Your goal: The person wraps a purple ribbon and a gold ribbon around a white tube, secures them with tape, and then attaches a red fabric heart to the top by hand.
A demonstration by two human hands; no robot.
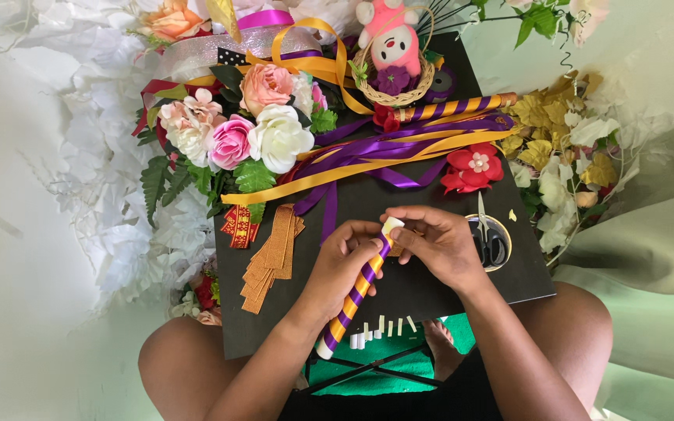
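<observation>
**Two hands at the tip of a ribbon-wrapped stick**

Both hands meet over the near middle of the black board [431, 292], which rests on the person's lap and carries everything. The left hand [342, 265] has its grip closed around the upper part of a stick wound in purple and yellow ribbon [355, 295]; the stick slants from the board's near edge up toward the centre. The right hand [440, 245] pinches the stick's bare white top end between thumb and fingertips, grip closed tight on it.

By the look of it, the winding has reached the very end, and the step in hand is finishing or fastening the ribbon at that tip. The next move likely calls for holding the last turn taut while something fixes it: short white strips [384, 329] are lined up on the near edge, and scissors [487, 238] lie just right of the right hand.

A second wrapped stick [450, 107] lies toward the far edge, above loose purple and yellow ribbons [399, 156]. Artificial flowers [235, 129] crowd the far left corner, with tan ribbon pieces [271, 261] on the left side.
</observation>
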